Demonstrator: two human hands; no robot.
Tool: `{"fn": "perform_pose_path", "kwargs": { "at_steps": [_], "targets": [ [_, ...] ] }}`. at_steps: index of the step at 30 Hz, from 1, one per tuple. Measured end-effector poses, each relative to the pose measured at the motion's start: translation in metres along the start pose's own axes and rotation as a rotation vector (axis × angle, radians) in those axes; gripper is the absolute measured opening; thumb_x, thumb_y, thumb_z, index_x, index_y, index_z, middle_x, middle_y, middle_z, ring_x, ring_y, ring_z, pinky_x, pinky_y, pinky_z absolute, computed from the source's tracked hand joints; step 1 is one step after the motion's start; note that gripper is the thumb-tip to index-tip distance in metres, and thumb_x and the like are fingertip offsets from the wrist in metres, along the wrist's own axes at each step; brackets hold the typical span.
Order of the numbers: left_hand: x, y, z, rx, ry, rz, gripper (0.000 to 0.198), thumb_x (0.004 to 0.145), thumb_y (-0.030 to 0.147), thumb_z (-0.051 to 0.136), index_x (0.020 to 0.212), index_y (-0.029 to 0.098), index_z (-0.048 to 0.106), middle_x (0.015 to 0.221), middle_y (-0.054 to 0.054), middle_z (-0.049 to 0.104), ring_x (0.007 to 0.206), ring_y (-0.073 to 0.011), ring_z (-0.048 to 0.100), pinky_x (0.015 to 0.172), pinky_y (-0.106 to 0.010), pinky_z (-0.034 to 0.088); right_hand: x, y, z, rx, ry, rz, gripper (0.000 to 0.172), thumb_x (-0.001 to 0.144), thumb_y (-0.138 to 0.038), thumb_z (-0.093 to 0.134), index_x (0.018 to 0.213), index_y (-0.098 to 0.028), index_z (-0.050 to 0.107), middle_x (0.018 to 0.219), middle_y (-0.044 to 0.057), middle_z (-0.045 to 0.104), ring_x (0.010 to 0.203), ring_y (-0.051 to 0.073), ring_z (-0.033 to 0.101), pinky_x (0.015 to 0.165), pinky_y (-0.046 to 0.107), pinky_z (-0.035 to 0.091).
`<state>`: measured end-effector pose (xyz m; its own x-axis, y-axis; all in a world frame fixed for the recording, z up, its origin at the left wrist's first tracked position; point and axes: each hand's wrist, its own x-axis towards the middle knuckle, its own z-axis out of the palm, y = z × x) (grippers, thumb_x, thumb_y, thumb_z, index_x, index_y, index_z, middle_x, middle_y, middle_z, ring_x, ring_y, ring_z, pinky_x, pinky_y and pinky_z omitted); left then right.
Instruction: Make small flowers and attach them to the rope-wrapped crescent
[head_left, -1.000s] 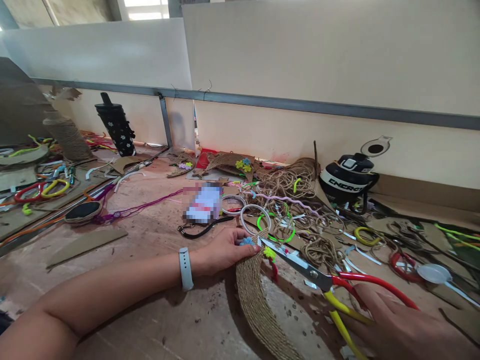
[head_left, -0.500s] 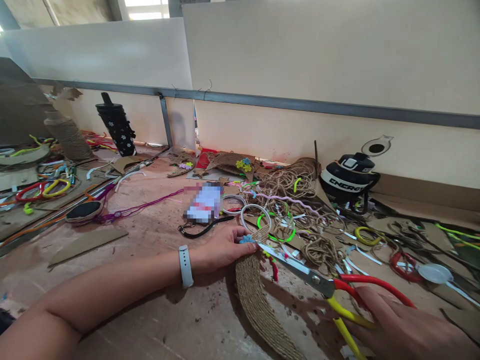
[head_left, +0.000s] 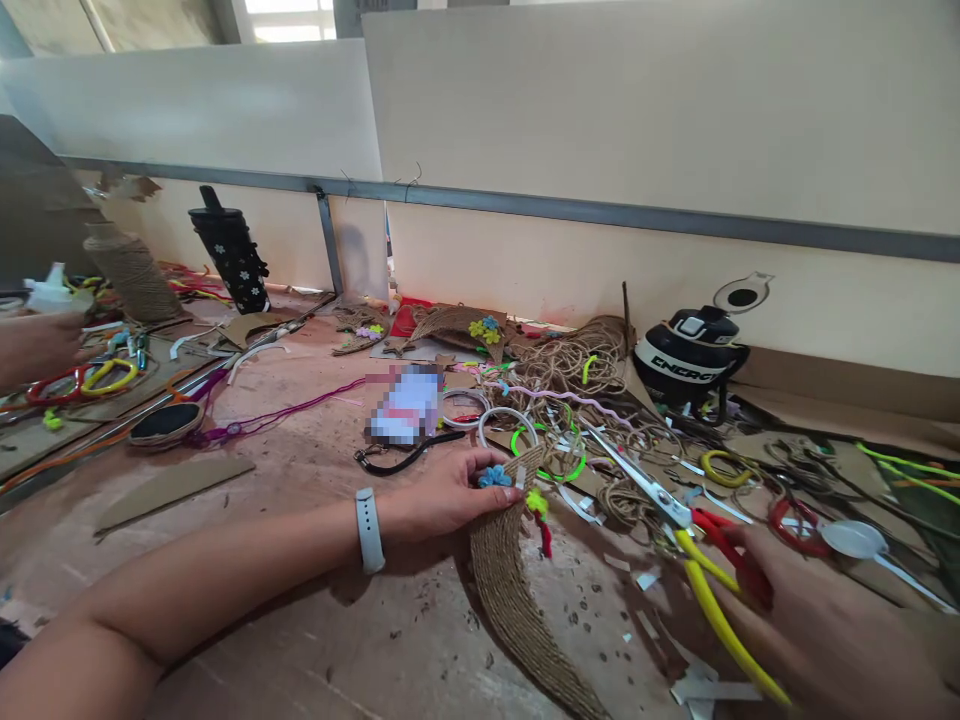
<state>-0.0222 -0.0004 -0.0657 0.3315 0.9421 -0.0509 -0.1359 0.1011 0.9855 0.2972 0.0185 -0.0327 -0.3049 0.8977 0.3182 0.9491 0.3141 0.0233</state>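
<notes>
My left hand (head_left: 450, 492), below a pale wrist strap, pinches the narrow top of a curved piece covered in rows of jute cord (head_left: 506, 590). A blue fuzzy flower (head_left: 495, 477) sits by my fingers, and a small white strip (head_left: 520, 478) shows at the thumb tip. Yellow-green and red fuzzy bits (head_left: 538, 503) hang at the piece's right edge. In my right hand (head_left: 817, 610) are scissors (head_left: 667, 505) with red and yellow handles. Their blades point up and left over the jute scraps, apart from the curved piece.
A phone (head_left: 407, 405) and a white ring (head_left: 508, 430) lie beyond my left hand. Tangled jute cord (head_left: 574, 360) is heaped before a black flask (head_left: 686, 365). At far left, a co-worker's hand (head_left: 41, 345) is near another pair of scissors (head_left: 109, 375). A black tumbler (head_left: 231, 255) stands behind.
The scissors have moved away from the blue flower, up and to the right. A co-worker's hand has come in at the left. My left hand stays on the curved piece.
</notes>
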Motion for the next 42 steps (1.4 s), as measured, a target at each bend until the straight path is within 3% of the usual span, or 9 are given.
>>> {"fn": "perform_pose_path", "kwargs": {
  "at_steps": [3, 8, 16, 20, 28, 30, 32, 36, 42],
  "targets": [
    [-0.002, 0.004, 0.002, 0.015, -0.039, 0.019, 0.048, 0.073, 0.044, 0.074, 0.107, 0.014, 0.057, 0.089, -0.002, 0.058, 0.077, -0.0108, 0.051, 0.073, -0.024, 0.04, 0.005, 0.005, 0.001, -0.044, -0.127, 0.043, 0.037, 0.078, -0.058, 0.047, 0.081, -0.023, 0.061, 0.064, 0.014, 0.068, 0.06, 0.034, 0.067, 0.052, 0.043, 0.05],
    [-0.01, 0.018, 0.004, 0.122, -0.183, 0.055, 0.066, 0.081, 0.036, 0.069, 0.136, 0.02, 0.038, 0.108, -0.006, 0.059, 0.097, -0.0159, 0.055, 0.086, -0.03, 0.043, 0.004, -0.011, -0.005, 0.257, 0.043, -0.106, 0.039, 0.082, -0.052, 0.047, 0.095, -0.021, 0.065, 0.106, 0.017, 0.067, 0.097, 0.035, 0.065, 0.082, 0.048, 0.051],
    [-0.025, 0.029, 0.01, 0.166, -0.432, 0.05, 0.077, 0.087, 0.036, 0.062, 0.149, 0.026, 0.017, 0.121, -0.008, 0.057, 0.114, -0.0203, 0.053, 0.098, -0.036, 0.04, 0.011, -0.088, -0.03, 1.216, -0.658, 0.007, 0.041, 0.085, -0.051, 0.059, 0.11, -0.019, 0.061, 0.091, 0.007, 0.069, 0.082, 0.019, 0.066, 0.073, 0.031, 0.053],
    [-0.025, 0.031, 0.01, 0.227, -0.468, 0.053, 0.081, 0.086, 0.036, 0.063, 0.15, 0.028, 0.015, 0.122, -0.007, 0.055, 0.108, -0.0187, 0.053, 0.096, -0.035, 0.041, 0.017, -0.096, -0.028, 1.337, -0.757, 0.094, 0.036, 0.08, -0.051, 0.066, 0.092, -0.017, 0.065, 0.074, 0.001, 0.066, 0.059, 0.01, 0.058, 0.058, 0.024, 0.047],
    [-0.023, 0.036, 0.004, 0.353, -0.482, 0.089, 0.069, 0.087, 0.035, 0.059, 0.147, 0.026, 0.026, 0.132, -0.008, 0.051, 0.115, -0.0199, 0.051, 0.097, -0.035, 0.042, 0.02, -0.096, -0.027, 1.36, -0.79, 0.134, 0.037, 0.077, -0.05, 0.07, 0.094, -0.016, 0.068, 0.071, 0.003, 0.07, 0.061, 0.013, 0.063, 0.059, 0.025, 0.047],
    [-0.024, 0.037, 0.004, 0.511, -0.421, 0.217, 0.072, 0.084, 0.037, 0.063, 0.145, 0.024, 0.028, 0.136, -0.01, 0.048, 0.12, -0.022, 0.049, 0.099, -0.036, 0.041, 0.02, -0.1, -0.029, 1.308, -0.705, 0.14, 0.042, 0.074, -0.053, 0.07, 0.094, -0.017, 0.069, 0.071, 0.003, 0.07, 0.062, 0.015, 0.064, 0.06, 0.026, 0.048],
    [-0.025, 0.038, 0.005, 0.708, -0.211, 0.414, 0.074, 0.078, 0.041, 0.068, 0.14, 0.02, 0.034, 0.135, -0.013, 0.049, 0.121, -0.0244, 0.047, 0.1, -0.038, 0.04, 0.02, -0.106, -0.032, 1.28, -0.588, 0.142, 0.044, 0.072, -0.056, 0.07, 0.094, -0.017, 0.069, 0.071, 0.004, 0.07, 0.063, 0.017, 0.064, 0.06, 0.028, 0.05],
    [-0.032, 0.042, 0.016, 0.98, 0.232, 0.65, 0.029, 0.085, 0.044, 0.056, 0.089, 0.015, 0.057, 0.086, -0.008, 0.062, 0.082, -0.0179, 0.056, 0.076, -0.031, 0.045, 0.015, -0.114, -0.037, 1.256, -0.457, 0.13, 0.044, 0.073, -0.058, 0.068, 0.095, -0.019, 0.069, 0.072, 0.006, 0.071, 0.066, 0.02, 0.066, 0.061, 0.03, 0.054],
    [-0.043, 0.043, 0.036, 1.312, 0.196, 0.852, 0.026, 0.084, 0.036, 0.049, 0.067, 0.017, 0.053, 0.062, -0.004, 0.058, 0.06, -0.0152, 0.052, 0.059, -0.029, 0.038, 0.0, -0.118, -0.039, 1.131, -0.418, 0.018, 0.037, 0.081, -0.052, 0.063, 0.1, -0.021, 0.071, 0.076, 0.006, 0.073, 0.068, 0.02, 0.067, 0.06, 0.028, 0.053]
  ]
}}
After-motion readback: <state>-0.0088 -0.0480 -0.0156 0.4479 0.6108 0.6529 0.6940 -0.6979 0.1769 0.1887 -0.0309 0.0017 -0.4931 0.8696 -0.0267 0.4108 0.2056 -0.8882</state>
